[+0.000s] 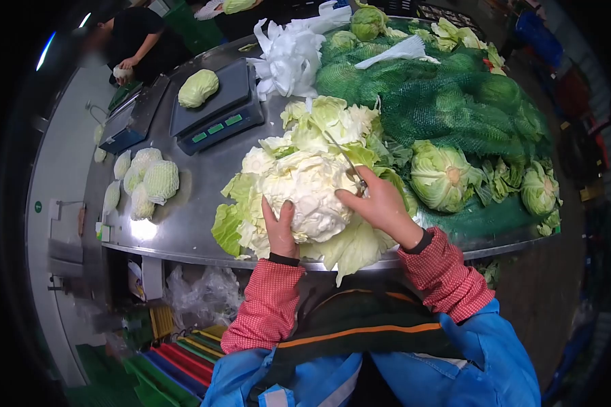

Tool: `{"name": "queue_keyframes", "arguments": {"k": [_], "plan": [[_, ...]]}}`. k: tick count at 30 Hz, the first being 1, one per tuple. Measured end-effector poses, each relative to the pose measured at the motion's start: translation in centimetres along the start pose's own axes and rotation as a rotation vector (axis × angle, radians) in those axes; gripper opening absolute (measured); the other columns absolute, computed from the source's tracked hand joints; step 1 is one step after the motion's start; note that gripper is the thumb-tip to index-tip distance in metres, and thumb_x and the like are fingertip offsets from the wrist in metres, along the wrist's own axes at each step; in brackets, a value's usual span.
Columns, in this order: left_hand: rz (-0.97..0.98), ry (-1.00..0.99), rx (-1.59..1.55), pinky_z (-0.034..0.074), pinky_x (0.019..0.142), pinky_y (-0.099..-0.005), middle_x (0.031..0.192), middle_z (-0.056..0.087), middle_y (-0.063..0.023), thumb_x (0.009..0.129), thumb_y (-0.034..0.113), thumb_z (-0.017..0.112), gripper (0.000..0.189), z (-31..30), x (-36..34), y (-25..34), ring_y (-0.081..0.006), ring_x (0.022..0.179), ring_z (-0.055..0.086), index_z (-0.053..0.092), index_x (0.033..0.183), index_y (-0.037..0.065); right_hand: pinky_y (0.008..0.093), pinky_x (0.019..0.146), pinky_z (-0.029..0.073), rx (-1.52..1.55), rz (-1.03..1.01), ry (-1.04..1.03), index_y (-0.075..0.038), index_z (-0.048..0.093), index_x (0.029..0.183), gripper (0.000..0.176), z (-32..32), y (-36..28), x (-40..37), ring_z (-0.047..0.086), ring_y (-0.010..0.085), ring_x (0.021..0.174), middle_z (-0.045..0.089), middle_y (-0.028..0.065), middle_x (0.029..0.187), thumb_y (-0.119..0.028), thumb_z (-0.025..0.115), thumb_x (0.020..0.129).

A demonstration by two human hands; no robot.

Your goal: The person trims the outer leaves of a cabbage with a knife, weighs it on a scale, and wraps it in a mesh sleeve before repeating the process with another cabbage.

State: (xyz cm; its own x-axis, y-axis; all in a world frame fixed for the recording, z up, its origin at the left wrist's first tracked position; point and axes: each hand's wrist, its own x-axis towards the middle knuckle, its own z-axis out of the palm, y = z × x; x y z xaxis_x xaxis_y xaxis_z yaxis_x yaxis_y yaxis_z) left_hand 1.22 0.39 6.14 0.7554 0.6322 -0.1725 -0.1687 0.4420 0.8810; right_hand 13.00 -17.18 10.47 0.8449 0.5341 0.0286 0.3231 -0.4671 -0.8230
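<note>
A pale cabbage head point(309, 193) lies at the near edge of the steel table point(190, 224), ringed by loose outer leaves point(349, 247). My left hand point(280, 230) grips its near left side, fingers spread on it. My right hand point(379, 203) is closed on the handle of a knife point(346, 161), whose thin blade points up and away over the cabbage's right side.
Untrimmed cabbages point(445, 176) and green mesh sacks point(428, 95) fill the right of the table. A scale point(214, 112) with a cabbage on it stands at the back left, near netted cabbages point(149, 180) and white foam nets point(288, 57). Another person point(139, 41) works beyond. Coloured crates point(176, 359) lie below.
</note>
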Motion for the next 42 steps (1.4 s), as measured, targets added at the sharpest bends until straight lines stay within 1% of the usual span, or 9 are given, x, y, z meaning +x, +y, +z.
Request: {"name": "queue_keyframes", "arguments": {"k": [5, 8, 14, 20, 23, 26, 30, 37, 42], "plan": [[-0.035, -0.052, -0.034, 0.044, 0.103, -0.0387, 0.14, 0.046, -0.0148, 0.091, 0.021, 0.064, 0.073, -0.1, 0.4, -1.1, -0.0277, 0.124, 0.05, 0.024, 0.15, 0.007, 0.0404, 0.071, 0.051, -0.089, 0.111, -0.085, -0.009, 0.061, 0.113, 0.048, -0.5, 1.1, -0.2, 0.067, 0.0329, 0.083, 0.069, 0.0169, 0.094, -0.041, 0.072, 0.079], [-0.082, -0.138, -0.067, 0.046, 0.102, -0.0399, 0.14, 0.046, -0.0155, 0.093, 0.024, 0.062, 0.07, -0.4, 0.7, -1.0, -0.029, 0.124, 0.052, 0.025, 0.149, 0.007, 0.0395, 0.072, 0.05, 0.054, -0.117, 0.067, -0.009, 0.061, 0.108, 0.048, -1.2, 2.2, 0.2, 0.065, 0.0314, 0.086, 0.065, 0.0137, 0.1, -0.043, 0.074, 0.077], [-0.222, -0.225, -0.133, 0.047, 0.102, -0.0414, 0.138, 0.049, -0.0155, 0.095, 0.031, 0.057, 0.065, -0.9, 1.5, -1.8, -0.0291, 0.124, 0.053, 0.028, 0.148, 0.007, 0.0383, 0.073, 0.05, -0.059, -0.323, -0.104, -0.009, 0.06, 0.104, 0.045, -2.9, 1.2, 1.6, 0.063, 0.0313, 0.084, 0.057, 0.0104, 0.096, -0.041, 0.074, 0.077], [-0.305, -0.205, -0.229, 0.047, 0.101, -0.0412, 0.137, 0.049, -0.0152, 0.096, 0.032, 0.056, 0.062, -1.8, 2.4, -2.7, -0.0287, 0.123, 0.054, 0.031, 0.146, 0.007, 0.0366, 0.07, 0.047, 0.274, -0.188, -0.281, -0.006, 0.06, 0.097, 0.038, -2.5, 4.7, 2.0, 0.06, 0.0306, 0.078, 0.055, 0.0112, 0.094, -0.037, 0.073, 0.079], [-0.267, -0.175, -0.157, 0.048, 0.099, -0.0403, 0.137, 0.049, -0.0155, 0.096, 0.029, 0.057, 0.061, -1.3, 2.4, -2.1, -0.0284, 0.121, 0.055, 0.031, 0.146, 0.007, 0.0326, 0.071, 0.047, 0.14, -0.109, -0.256, -0.005, 0.059, 0.1, 0.032, -3.9, 2.0, 1.7, 0.058, 0.0258, 0.074, 0.055, 0.0097, 0.087, -0.027, 0.073, 0.08], [-0.225, -0.206, -0.062, 0.049, 0.098, -0.0396, 0.137, 0.05, -0.0158, 0.095, 0.026, 0.058, 0.06, 0.3, 2.2, -0.9, -0.0278, 0.12, 0.056, 0.031, 0.145, 0.007, 0.0335, 0.07, 0.047, -0.124, -0.358, -0.145, -0.006, 0.059, 0.099, 0.03, -3.0, 0.0, 1.2, 0.06, 0.0263, 0.075, 0.058, 0.0092, 0.082, -0.025, 0.072, 0.08], [-0.215, -0.241, -0.013, 0.049, 0.098, -0.0398, 0.137, 0.05, -0.0158, 0.095, 0.023, 0.059, 0.061, 0.4, 2.3, -0.8, -0.0272, 0.119, 0.056, 0.031, 0.146, 0.006, 0.0383, 0.07, 0.05, 0.047, -0.26, -0.306, -0.009, 0.058, 0.102, 0.03, -3.5, 2.0, 2.2, 0.065, 0.0332, 0.081, 0.066, 0.0122, 0.088, -0.027, 0.069, 0.08], [-0.332, -0.238, -0.215, 0.043, 0.106, -0.0435, 0.143, 0.047, -0.0151, 0.098, 0.042, 0.051, 0.065, -0.9, 2.9, -2.5, -0.0296, 0.127, 0.051, 0.031, 0.148, 0.006, 0.0309, 0.067, 0.049, 0.342, -0.008, -0.025, -0.004, 0.059, 0.098, 0.021, -5.0, 5.8, 2.3, 0.06, 0.0146, 0.073, 0.064, 0.0078, 0.082, -0.016, 0.068, 0.084], [-0.371, -0.217, -0.399, 0.039, 0.111, -0.0486, 0.147, 0.044, -0.0149, 0.099, 0.056, 0.041, 0.071, 0.6, 2.3, -1.5, -0.0325, 0.133, 0.046, 0.032, 0.149, 0.008, 0.0358, 0.077, 0.05, 0.196, 0.044, 0.01, -0.004, 0.056, 0.115, 0.046, -5.4, 3.8, 2.4, 0.064, 0.0267, 0.085, 0.065, 0.0144, 0.094, -0.032, 0.072, 0.084]]}}
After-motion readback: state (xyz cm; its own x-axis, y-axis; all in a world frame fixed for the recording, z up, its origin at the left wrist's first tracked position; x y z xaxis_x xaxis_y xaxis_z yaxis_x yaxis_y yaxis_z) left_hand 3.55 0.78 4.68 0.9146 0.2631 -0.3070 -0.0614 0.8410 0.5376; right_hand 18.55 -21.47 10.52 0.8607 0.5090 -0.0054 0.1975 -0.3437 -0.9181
